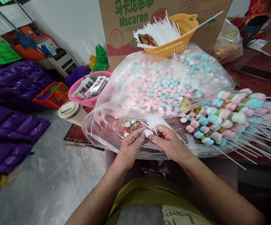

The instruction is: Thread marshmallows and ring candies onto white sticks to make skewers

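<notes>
Close together at the table's front edge, both hands pinch small marshmallows. My left hand (131, 144) is closed, its thumb and fingertips at a blue marshmallow (145, 131). Closed as well, my right hand (167, 139) grips a pink marshmallow (149, 133) that touches the blue one. Whether a stick runs through them is hidden by the fingers. White sticks (157, 122) lie just behind the hands. Small coloured rings (132, 127) and a few loose marshmallows are scattered beyond my left hand. A pile of twisted marshmallow skewers (229, 117) lies to the right.
Behind the hands sits a large clear bag of marshmallows (163, 87). A yellow basket of white sticks (179, 42) rests on it, before a cardboard box (126, 34). On the left are a lidded cup (73, 114) and pink basket (92, 101); a phone (254, 72) lies far right.
</notes>
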`<state>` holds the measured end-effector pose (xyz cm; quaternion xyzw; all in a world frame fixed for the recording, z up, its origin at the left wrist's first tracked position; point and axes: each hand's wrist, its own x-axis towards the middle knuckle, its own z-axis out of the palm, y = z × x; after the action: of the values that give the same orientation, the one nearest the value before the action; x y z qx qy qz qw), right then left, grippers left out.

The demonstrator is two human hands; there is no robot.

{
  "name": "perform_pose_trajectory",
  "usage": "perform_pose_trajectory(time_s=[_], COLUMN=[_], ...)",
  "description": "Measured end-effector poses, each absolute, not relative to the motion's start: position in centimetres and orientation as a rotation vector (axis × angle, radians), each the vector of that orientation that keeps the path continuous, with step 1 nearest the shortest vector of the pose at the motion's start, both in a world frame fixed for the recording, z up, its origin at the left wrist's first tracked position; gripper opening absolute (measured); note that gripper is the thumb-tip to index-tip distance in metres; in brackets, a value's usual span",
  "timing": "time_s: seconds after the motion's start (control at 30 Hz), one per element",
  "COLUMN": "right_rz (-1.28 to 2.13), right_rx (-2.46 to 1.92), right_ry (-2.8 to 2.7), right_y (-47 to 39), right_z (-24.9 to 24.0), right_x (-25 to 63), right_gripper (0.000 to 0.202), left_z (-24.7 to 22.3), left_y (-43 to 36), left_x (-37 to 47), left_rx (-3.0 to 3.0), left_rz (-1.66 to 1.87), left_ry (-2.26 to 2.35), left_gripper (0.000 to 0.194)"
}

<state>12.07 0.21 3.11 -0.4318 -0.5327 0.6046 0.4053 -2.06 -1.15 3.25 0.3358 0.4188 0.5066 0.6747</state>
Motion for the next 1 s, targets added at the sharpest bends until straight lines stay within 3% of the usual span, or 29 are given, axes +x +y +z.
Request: perform_pose_trajectory(time_s=[0.33, 0.57, 0.7, 0.83, 1.0], right_rz=[1.459, 1.067, 1.215, 1.382, 1.828], right_rx=[-1.001, -1.095, -1.126, -1.159, -1.045], right_ry=[-1.327, -1.530, -1.418, -1.480, -1.115], right_y=[-0.5, -0.6, -0.2, 0.2, 0.6], right_z=[3.4, 2.3, 2.8, 3.4, 2.6], right_x=[12.6, 12.3, 13.0, 13.6, 12.8], right_gripper=[0.018, 0.027, 0.031, 0.020, 0.027], left_z=[3.7, 3.5, 3.0, 2.7, 2.7], left_y=[-1.3, -1.0, -1.0, -1.1, -0.9], left_x=[-1.7, -1.3, -1.5, -1.8, -1.9], left_rx=[0.889, 1.031, 1.086, 1.251, 1.062], left_rz=[1.047, 1.057, 1.107, 1.127, 1.042], left_ry=[0.900, 0.941, 1.088, 1.158, 1.140], left_gripper=[0.033, 0.035, 0.031, 0.027, 0.043])
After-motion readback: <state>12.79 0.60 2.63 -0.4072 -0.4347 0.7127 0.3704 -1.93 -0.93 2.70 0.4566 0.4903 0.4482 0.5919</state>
